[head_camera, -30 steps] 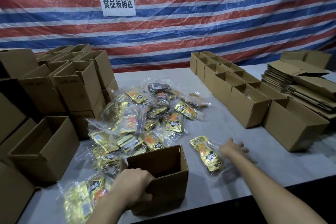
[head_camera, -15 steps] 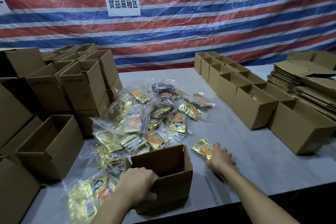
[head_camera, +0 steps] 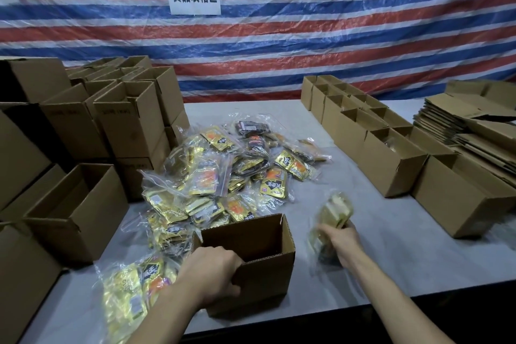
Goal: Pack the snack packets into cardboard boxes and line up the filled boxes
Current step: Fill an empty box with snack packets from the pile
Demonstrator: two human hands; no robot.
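Observation:
An open cardboard box (head_camera: 259, 279) stands near the table's front edge, and I can see nothing inside it. My left hand (head_camera: 212, 274) grips its near left rim. My right hand (head_camera: 342, 240), just right of the box, holds a gold snack packet (head_camera: 333, 211) in clear wrap, lifted off the table and blurred. A big heap of gold and dark snack packets (head_camera: 223, 176) lies behind the box. More packets (head_camera: 131, 290) lie at the front left.
Open boxes are stacked on the left (head_camera: 122, 120), with one lower open box (head_camera: 78, 212) in front. A row of open boxes (head_camera: 391, 159) runs along the right. Flattened cartons (head_camera: 469, 126) are piled far right. The grey table (head_camera: 405, 254) ends at a dark front edge.
My right hand reached the lone gold packet on the table, closed on it and lifted it up beside the box. My left hand stayed on the box rim.

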